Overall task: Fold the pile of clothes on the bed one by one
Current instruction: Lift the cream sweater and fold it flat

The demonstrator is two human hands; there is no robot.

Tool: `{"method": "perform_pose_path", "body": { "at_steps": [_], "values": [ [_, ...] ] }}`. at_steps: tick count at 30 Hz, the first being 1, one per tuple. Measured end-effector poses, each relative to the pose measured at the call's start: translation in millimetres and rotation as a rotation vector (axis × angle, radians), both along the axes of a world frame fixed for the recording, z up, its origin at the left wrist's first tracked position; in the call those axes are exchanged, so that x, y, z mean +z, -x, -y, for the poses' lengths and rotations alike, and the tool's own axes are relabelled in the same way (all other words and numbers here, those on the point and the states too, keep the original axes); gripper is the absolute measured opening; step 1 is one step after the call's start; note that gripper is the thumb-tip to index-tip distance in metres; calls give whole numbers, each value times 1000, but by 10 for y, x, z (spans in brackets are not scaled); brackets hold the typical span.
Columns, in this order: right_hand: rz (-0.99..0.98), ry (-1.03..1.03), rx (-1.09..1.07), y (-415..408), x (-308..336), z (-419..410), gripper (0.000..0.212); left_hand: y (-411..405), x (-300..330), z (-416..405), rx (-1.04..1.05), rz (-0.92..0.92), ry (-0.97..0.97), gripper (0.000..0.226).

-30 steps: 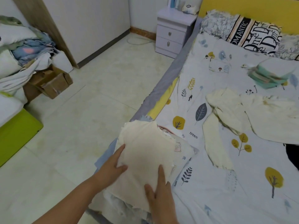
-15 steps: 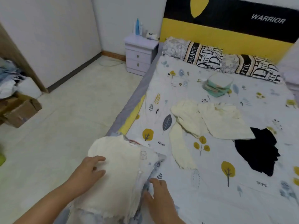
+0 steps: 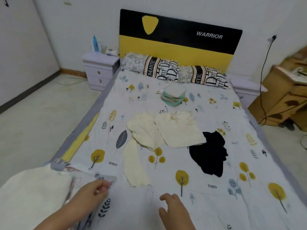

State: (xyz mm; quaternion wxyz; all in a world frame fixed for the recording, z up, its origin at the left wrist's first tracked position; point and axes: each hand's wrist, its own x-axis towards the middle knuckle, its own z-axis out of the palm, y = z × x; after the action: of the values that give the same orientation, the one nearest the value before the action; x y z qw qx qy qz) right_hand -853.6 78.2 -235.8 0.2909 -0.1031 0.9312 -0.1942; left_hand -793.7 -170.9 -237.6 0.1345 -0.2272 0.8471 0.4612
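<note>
Clothes still to be folded lie loose on the wide bed with the pale sheet printed in yellow trees and grey leaves, well ahead of both hands. Largest among them is a cream long-sleeved garment sprawled ahead of the right hand, one sleeve trailing back toward it; a cream folded-over piece overlaps its far side, and a crumpled black garment lies touching that piece, further right.

A second ago both hands were pressing a cream folded cloth flat on the stack of folded laundry at the bed's near left corner. Now the view has lifted to take in the whole bed, and the right hand has come off the stack and hovers over bare sheet, fingers loosely spread and gripping nothing. The left hand stays at the stack's right edge, fingertips curled together on a fold of patterned fabric there.

That item looks finished, so the next garment is probably the cream one nearest the right hand. Far off by the pillows sits a small mint-green folded bundle.
</note>
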Motion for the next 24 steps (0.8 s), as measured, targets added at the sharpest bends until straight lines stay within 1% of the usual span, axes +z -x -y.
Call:
{"method": "perform_pose_path", "body": {
  "at_steps": [5,9,10,12,14,15,16,19,21,22,24],
  "values": [
    [4,-45,-5,543,-132,-659,34,482,-232,-624,38,28,-22,16],
    [9,-99,-10,960,-306,-1005,34,878,-397,-975,-11,62,-51,17],
    [11,-109,-11,1059,-356,-1067,35,974,-426,-1044,-25,68,-51,22],
    [16,-127,-10,1265,-459,-1158,34,1160,-494,-1148,-36,67,-17,42],
    [19,-150,-14,1483,-572,-1214,28,1351,-617,-1226,-49,61,42,63],
    [18,-165,-15,1599,-637,-1231,26,1458,-693,-1252,-52,66,81,68],
    [9,-179,-17,1717,-715,-1247,28,1575,-765,-1275,-69,70,121,68],
    [-23,-212,-34,2080,-980,-1280,35,1973,-950,-1343,-142,94,159,50],
    [-69,-233,-22,2352,-1169,-1283,38,2275,-1132,-1376,-222,62,199,30],
    [-95,-252,-14,2481,-1254,-1281,38,2430,-1243,-1390,-236,49,221,26],
    [-160,-300,1,2726,-1429,-1266,37,2716,-1486,-1425,-277,24,278,28]
  ]
}}
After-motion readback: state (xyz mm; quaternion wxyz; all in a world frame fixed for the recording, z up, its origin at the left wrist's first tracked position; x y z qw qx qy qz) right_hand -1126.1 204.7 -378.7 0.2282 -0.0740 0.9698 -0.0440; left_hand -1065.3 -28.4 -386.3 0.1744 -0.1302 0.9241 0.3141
